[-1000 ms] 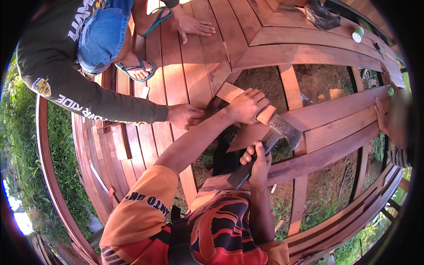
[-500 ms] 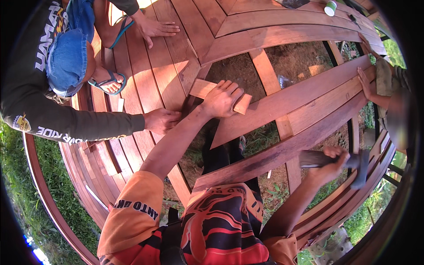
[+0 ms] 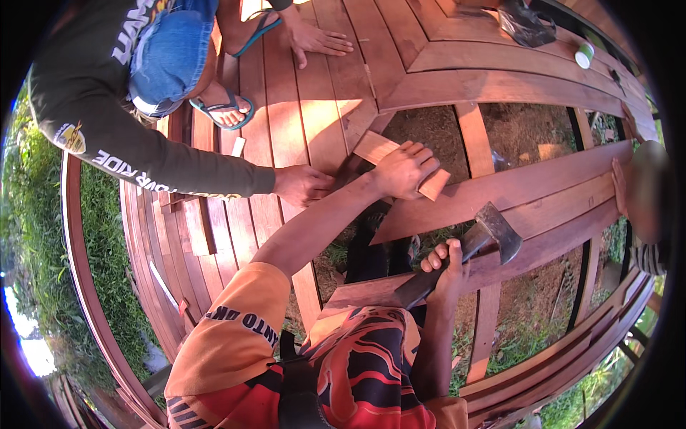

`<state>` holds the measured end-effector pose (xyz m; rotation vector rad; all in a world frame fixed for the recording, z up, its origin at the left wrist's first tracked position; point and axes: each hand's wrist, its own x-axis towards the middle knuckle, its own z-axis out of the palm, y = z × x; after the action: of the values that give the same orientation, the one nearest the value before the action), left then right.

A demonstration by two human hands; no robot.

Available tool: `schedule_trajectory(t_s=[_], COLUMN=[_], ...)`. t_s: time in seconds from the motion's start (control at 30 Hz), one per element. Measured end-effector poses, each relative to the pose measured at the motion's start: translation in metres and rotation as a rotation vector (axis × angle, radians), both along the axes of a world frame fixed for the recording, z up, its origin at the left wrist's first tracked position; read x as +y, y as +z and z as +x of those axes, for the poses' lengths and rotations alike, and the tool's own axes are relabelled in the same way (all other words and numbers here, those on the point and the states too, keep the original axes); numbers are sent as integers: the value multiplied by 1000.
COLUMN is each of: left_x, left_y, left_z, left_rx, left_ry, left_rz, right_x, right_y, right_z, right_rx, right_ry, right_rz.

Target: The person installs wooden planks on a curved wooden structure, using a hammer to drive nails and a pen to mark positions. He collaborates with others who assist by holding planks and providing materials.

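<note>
My left hand (image 3: pixel 407 170) is closed around a short wooden block (image 3: pixel 373 148), which slants across the gap beside the pointed end of a loose deck board (image 3: pixel 457 200). The block's far end reaches the edge of the laid decking. My right hand (image 3: pixel 444 266) grips the dark handle of a hatchet (image 3: pixel 493 236). Its flared metal head is above the loose boards, a short way right of the block and apart from it. Below it, a stained plank (image 3: pixel 536 250) runs toward my body.
A co-worker in a dark sleeve (image 3: pixel 186 164) crouches at left, one hand (image 3: pixel 304 184) near the gap, the other flat on the decking (image 3: pixel 286 107). Another person's hand (image 3: pixel 619 184) touches the boards at right. Open joists (image 3: pixel 473 143) show ground below. A green-white cup (image 3: pixel 584 56) and black bag (image 3: pixel 527 25) lie far right.
My right hand has swung the hatchet from the lower right in toward the block, turning its head upward. My left hand keeps its grip on the block. The whole view has shifted.
</note>
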<state>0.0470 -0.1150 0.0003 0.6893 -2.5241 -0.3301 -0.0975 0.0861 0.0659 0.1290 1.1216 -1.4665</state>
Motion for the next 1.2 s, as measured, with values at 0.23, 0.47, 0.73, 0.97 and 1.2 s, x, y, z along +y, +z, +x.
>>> schedule_trajectory(t_s=[0.23,0.47,0.73,0.97,1.2], left_x=[3,4,0,-5,0], left_y=[-9,-7,-2,-7,-3], left_z=[-1,-2,1,-2,3], left_rx=[6,-4,-56,-50,-62], left_ry=[26,29,8,2,22], left_rz=[-51,-35,-5,-23,-50], right_x=[2,-4,-22,2,-7], right_y=[-9,-15,40,0,-1], right_z=[5,31,-59,-98,15], right_rx=[-60,-116,165,538,-132], right_ry=[-2,133,-100,-553,41], right_rz=[-56,-69,-134,-250,-29])
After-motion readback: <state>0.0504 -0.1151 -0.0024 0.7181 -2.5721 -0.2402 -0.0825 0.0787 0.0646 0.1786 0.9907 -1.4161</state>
